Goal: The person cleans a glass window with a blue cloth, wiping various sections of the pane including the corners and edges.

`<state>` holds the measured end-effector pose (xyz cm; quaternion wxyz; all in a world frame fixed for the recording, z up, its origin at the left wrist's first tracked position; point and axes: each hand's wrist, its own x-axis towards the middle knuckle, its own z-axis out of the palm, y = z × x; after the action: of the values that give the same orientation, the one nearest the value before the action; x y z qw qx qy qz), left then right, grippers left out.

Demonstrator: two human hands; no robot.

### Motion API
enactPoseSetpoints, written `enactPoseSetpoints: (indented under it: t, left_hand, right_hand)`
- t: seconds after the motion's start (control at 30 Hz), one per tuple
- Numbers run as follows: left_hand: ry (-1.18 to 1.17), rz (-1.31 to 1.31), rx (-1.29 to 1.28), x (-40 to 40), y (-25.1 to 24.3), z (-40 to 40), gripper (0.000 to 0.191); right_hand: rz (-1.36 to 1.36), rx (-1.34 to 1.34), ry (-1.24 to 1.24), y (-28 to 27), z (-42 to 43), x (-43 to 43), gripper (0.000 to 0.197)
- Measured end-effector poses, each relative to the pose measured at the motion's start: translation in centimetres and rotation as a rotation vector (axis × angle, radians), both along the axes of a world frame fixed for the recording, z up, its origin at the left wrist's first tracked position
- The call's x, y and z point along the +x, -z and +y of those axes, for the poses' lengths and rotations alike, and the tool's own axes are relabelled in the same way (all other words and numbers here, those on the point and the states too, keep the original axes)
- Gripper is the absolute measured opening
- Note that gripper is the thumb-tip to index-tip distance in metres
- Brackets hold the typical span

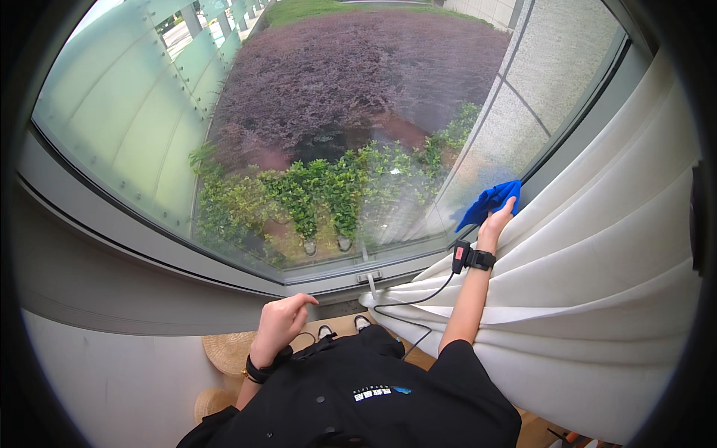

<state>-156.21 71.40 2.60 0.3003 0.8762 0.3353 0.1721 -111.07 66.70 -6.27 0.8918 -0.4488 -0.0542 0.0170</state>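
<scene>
My right hand [497, 220] holds a blue cloth [488, 203] against the lower right part of the window pane [358, 185], close to the frame. The cloth hides most of the fingers; the thumb lies over its near side. In front of my body, my left hand [284, 320] is raised near the sill with its fingers curled inward and nothing visible in it. Below it, the window handle [371, 280] sits on the bottom of the grey frame [330, 287]. Hazy marks show on the glass at its lower middle and right.
A white curtain [566, 280] hangs gathered along the right side, close to my right arm. From a black wrist device [461, 256], a cable [417, 303] runs to my body. Two round woven stools or poufs [228, 351] stand at lower left. Shrubs [358, 84] grow outside.
</scene>
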Motion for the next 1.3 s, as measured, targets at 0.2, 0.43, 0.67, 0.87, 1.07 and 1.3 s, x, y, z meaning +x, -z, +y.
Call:
enactPoseSetpoints:
  t: [0.2,0.43,0.67,0.87,1.07,1.3]
  left_hand:
    - [0.009,-0.023,0.042,0.9,-0.3,0.0,0.013]
    - [0.005,-0.031,0.054,1.4,-0.6,0.3,0.014]
    - [0.022,0.000,0.046,0.9,-0.6,0.7,0.016]
    - [0.001,-0.045,0.055,1.9,-1.5,0.3,0.014]
    - [-0.085,-0.023,0.047,-1.1,0.0,0.9,0.016]
    - [-0.112,-0.032,0.026,-1.2,-0.7,1.0,0.015]
  right_hand:
    - [-0.330,-0.126,0.087,-3.3,0.4,-2.3,0.042]
    - [-0.038,-0.296,0.078,3.8,0.4,-3.5,0.047]
    - [-0.197,-0.172,-0.109,-4.8,0.1,-7.5,0.035]
    - [0.037,-0.220,-0.130,3.5,1.5,-6.9,0.036]
    - [-0.067,-0.310,-0.194,-1.8,2.0,-9.5,0.035]
    - [-0.246,-0.296,-0.046,-1.9,4.4,-11.1,0.027]
